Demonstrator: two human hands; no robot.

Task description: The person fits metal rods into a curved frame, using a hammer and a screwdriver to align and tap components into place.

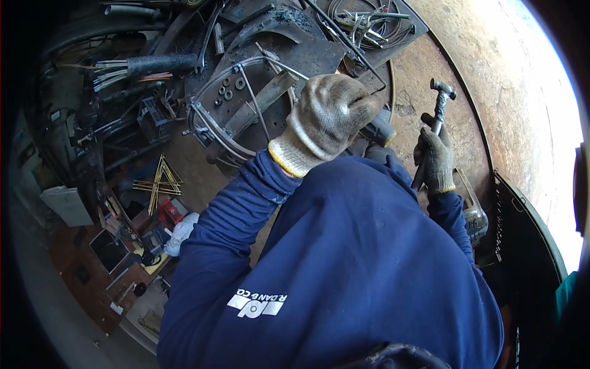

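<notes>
Dark metal worktable [319, 54], curved rod frame [215, 130], 5 small rings [228, 95], flat metal bar [270, 94]

Gloves [322, 120] rough knit cloth; hammer head [443, 89] dull metal.

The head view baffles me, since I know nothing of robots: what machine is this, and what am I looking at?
There is no machine here, only a person seen from above. The camera sits on their head and looks down; its very wide lens bends straight edges and darkens the corners. The dark blue clothing is the wearer's own. Both hands wear knitted gloves. The right hand holds a hammer, head up. At the left hand is the bent end of a thin dark rod; whether it is gripped, I cannot tell. Beyond lies a metal work surface with a curved frame, a flat metal strip and small metal rings.
</notes>
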